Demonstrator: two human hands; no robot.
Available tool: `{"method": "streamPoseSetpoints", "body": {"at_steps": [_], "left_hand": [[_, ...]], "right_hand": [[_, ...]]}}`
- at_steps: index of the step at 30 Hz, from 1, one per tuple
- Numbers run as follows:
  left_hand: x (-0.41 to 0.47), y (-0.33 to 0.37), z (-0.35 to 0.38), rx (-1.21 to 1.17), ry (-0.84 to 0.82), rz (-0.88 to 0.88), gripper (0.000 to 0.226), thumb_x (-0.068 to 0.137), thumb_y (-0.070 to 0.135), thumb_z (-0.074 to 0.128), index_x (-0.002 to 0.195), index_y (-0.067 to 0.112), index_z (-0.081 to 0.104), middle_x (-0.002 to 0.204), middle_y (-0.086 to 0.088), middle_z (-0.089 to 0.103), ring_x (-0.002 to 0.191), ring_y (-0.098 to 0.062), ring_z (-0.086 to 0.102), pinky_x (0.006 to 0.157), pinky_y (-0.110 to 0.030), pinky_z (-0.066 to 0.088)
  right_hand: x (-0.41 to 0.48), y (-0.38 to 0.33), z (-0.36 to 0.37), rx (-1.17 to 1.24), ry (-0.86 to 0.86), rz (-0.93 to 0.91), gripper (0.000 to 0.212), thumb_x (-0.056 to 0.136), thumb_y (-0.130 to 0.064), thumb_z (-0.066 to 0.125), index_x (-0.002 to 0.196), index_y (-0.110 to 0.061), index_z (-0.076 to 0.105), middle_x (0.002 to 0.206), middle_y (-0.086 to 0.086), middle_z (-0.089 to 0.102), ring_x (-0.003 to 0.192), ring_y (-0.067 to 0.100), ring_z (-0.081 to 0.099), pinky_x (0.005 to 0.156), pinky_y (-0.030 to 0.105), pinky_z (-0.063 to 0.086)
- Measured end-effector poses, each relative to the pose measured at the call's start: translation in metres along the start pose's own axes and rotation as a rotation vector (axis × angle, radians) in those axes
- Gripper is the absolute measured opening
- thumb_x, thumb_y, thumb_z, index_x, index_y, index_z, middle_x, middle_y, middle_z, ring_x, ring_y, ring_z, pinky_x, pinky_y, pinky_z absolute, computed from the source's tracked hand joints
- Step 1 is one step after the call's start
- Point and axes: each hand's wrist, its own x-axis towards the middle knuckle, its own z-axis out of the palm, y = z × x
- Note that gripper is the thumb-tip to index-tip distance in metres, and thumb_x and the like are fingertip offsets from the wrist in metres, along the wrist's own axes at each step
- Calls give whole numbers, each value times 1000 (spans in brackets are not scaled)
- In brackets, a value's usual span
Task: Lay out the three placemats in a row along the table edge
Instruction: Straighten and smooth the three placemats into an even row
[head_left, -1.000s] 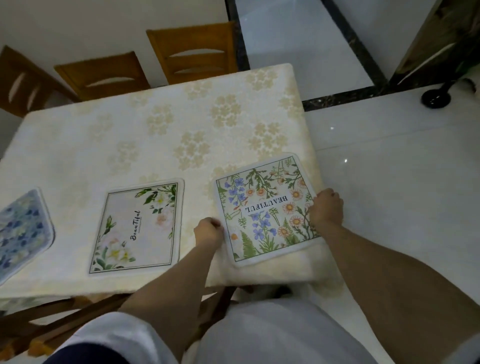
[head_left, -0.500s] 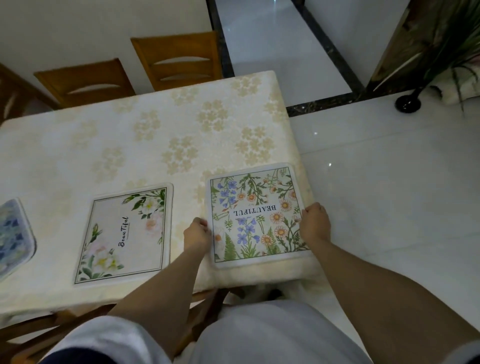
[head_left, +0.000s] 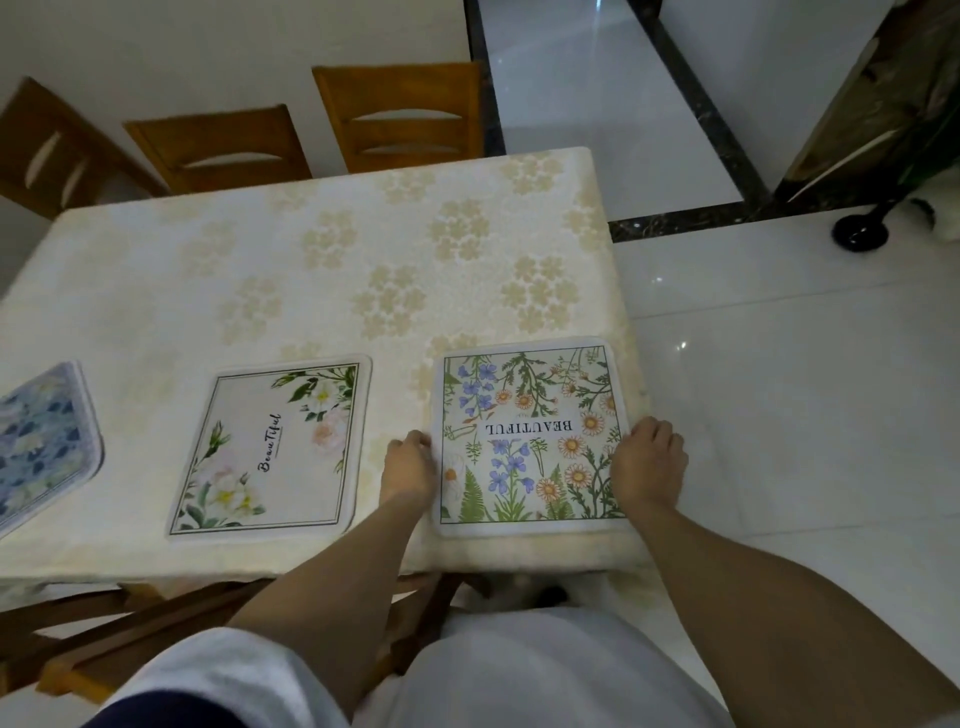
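At the bottom of the frame are a white shirt and two bare forearms reaching up toward the table (head_left: 322, 291). The left hand (head_left: 409, 464) is curled at the left edge of the wildflower mat (head_left: 527, 436), and the right hand (head_left: 645, 462) is curled over its right edge; both grasp it by the sides while it lies flat near the lower right corner of the tabletop, close to the near edge. This mat is a rounded rectangle, matte, printed with blue and orange flowers and ferns, its word "BEAUTIFUL" upside down from here.

Left of it, apart, lies the rose mat (head_left: 275, 447), the same shape, pale with white and pink blooms and a thin dark border. Farther left, cut off by the frame edge, is the blue mat (head_left: 41, 441), mottled blue and white. That makes three mats along the near edge.

The tablecloth is cream with woven gold flower clusters. Beyond, at upper left, stand three wooden chairs (head_left: 400, 114) with slotted backs. Glossy white floor tiles (head_left: 779, 364) with dark strips fill the right.
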Motion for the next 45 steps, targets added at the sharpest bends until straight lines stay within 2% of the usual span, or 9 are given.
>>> {"method": "streamPoseSetpoints", "body": {"at_steps": [4,7,13,23,27,31,35,39,45], "left_hand": [[-3,1,6,243,26,191,68,92,31,59,151,31,23,160,-2,17,142,-28,29,113,-45,36],[-4,14,18,271,-160,334,67,99,50,41,156,32,13,166,5,9,151,-20,16,121,-41,22],[9,39,29,455,-399,279,108,88,38,69,157,17,-11,161,-9,-26,151,-31,-13,123,-48,11],[3,38,26,452,-343,280,105,88,38,70,158,17,-7,164,-8,-19,153,-29,-4,121,-46,17],[-14,19,13,424,-260,357,78,95,30,59,157,19,14,165,-4,4,148,-26,24,110,-41,38],[-21,-23,-32,443,-125,350,38,96,18,49,134,15,51,139,-8,48,121,-32,54,93,-42,48],[-39,-99,-102,515,-4,194,33,95,13,47,126,16,55,125,-8,56,111,-30,58,88,-40,46],[-69,-192,-176,291,57,14,23,98,23,45,114,18,60,115,-9,62,101,-31,62,86,-41,52],[-118,-320,-268,177,237,-38,14,95,27,50,97,20,62,103,-9,67,95,-30,63,78,-38,52]], "right_hand": [[4,-16,0,-91,-89,-239,50,88,-15,55,135,-3,44,140,23,47,129,38,44,111,49,36],[0,-45,6,-120,-304,-429,65,100,-41,38,155,-14,17,163,14,15,151,33,10,123,47,13],[-12,-80,29,-126,-452,-422,78,97,-64,27,157,-27,-7,164,2,-16,148,34,-23,118,48,-15],[-8,-79,27,-192,-437,-447,82,93,-71,22,157,-29,-7,165,2,-12,149,32,-21,121,49,-10],[-9,-93,12,-131,-434,-382,77,95,-59,43,155,-22,13,165,8,9,151,33,2,121,47,3],[-29,-109,4,-42,-247,-416,39,97,-36,50,127,-10,50,127,13,54,114,28,52,99,40,45],[-83,-168,5,172,-380,-250,30,100,-33,43,94,-7,57,85,11,62,79,27,60,72,38,52],[-164,-243,15,41,-489,-546,28,100,-35,42,89,-12,53,82,7,59,82,32,61,66,33,42],[-284,-366,28,78,-599,-882,26,99,-32,42,88,-12,56,80,7,64,72,29,60,67,37,53]]}}
